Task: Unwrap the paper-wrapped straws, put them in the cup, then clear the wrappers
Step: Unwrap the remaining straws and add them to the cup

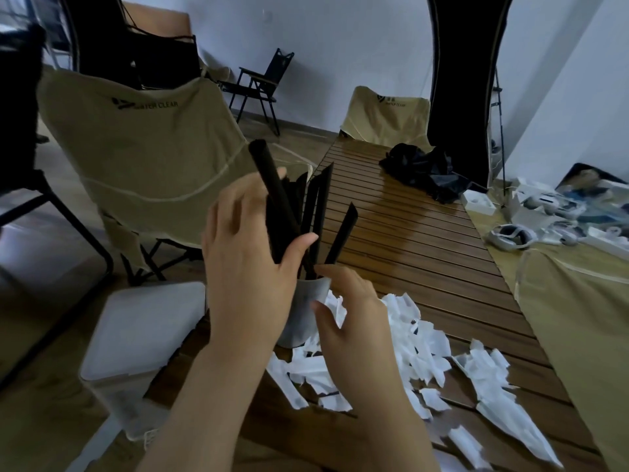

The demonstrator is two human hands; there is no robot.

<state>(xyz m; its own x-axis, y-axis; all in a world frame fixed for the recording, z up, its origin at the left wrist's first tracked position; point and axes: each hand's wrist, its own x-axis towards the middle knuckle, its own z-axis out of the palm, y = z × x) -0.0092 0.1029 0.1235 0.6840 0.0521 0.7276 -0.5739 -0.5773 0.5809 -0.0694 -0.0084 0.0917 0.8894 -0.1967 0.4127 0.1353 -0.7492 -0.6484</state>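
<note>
the slatted wooden table (408, 233) carries a wide drift of torn white wrappers (418, 338) just right of the grey cup (306, 311), which stands near its left edge already bristling with black straws (316, 212). the left hand (248, 267) grasps one thick straw (272, 185), its lower end at the cup's mouth, while the right hand (354, 321) rests relaxed fingers against the cup's side, gripping nothing. i'd say steady the cup firmly and drop the straw straight down.

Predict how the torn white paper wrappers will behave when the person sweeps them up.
The torn white paper wrappers look thin and crumpled, so probably floppy and very light. Lying in many loose scraps on the slatted wooden table, they may scatter or snag in the gaps.
</note>
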